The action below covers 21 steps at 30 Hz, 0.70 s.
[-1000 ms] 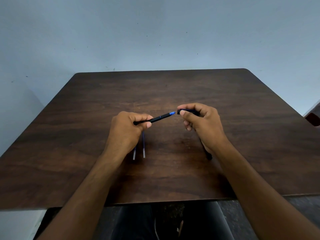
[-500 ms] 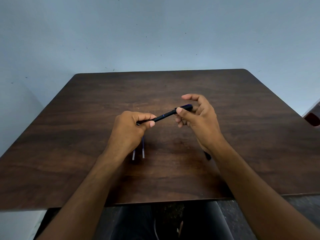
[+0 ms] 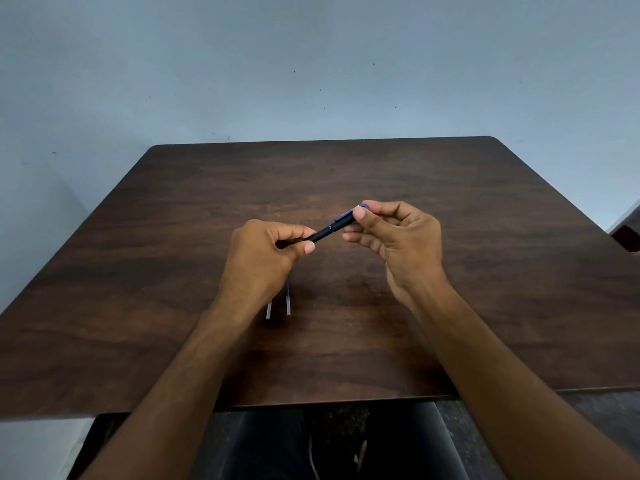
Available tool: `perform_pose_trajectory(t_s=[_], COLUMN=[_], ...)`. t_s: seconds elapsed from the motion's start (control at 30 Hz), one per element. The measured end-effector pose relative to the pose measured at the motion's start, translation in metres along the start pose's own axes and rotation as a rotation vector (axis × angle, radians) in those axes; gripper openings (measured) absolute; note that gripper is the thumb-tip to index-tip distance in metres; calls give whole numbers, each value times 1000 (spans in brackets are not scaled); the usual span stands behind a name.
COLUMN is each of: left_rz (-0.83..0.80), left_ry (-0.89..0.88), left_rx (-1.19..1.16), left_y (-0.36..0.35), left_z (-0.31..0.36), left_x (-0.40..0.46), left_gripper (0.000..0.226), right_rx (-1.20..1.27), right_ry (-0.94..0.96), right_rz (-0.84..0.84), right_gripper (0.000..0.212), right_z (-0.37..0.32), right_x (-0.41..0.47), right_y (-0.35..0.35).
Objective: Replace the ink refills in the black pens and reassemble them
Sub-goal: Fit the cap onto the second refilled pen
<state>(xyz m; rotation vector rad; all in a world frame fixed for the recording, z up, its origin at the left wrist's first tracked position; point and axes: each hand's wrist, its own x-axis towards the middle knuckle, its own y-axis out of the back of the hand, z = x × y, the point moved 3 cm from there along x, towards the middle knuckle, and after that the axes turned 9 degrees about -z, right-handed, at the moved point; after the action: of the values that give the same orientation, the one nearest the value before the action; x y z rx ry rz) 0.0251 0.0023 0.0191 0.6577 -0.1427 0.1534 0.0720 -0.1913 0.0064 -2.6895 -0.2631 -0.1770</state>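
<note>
A black pen (image 3: 327,231) with a blue-tipped cap hangs slanted above the dark wooden table (image 3: 485,237). My left hand (image 3: 263,261) grips its lower barrel end in curled fingers. My right hand (image 3: 398,237) pinches the capped upper end between thumb and fingers. Two thin ink refills (image 3: 278,306) lie side by side on the table, partly hidden under my left wrist.
The table backs onto a pale blue wall. A dark reddish object (image 3: 627,237) shows past the table's right edge. My legs are under the near edge.
The cap in my right hand has gone onto the pen's blue tip, which no longer shows. The black object that lay under my right wrist is now hidden.
</note>
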Motion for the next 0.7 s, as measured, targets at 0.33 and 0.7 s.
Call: perform_pose_trajectory(t_s=[0.33,0.7], left_rz=[120,167], left_ry=[7,21], left_rx=[-93,-95], left_y=[-7,-5], left_z=[2,4], left_x=[-7,-9], left_gripper=[24,25], right_rx=[-110,-120], right_ry=[45,68], right_rz=[89,111], right_gripper=[8,7], right_z=[-2,3], right_x=[-1,-4], right_y=[-6,-8])
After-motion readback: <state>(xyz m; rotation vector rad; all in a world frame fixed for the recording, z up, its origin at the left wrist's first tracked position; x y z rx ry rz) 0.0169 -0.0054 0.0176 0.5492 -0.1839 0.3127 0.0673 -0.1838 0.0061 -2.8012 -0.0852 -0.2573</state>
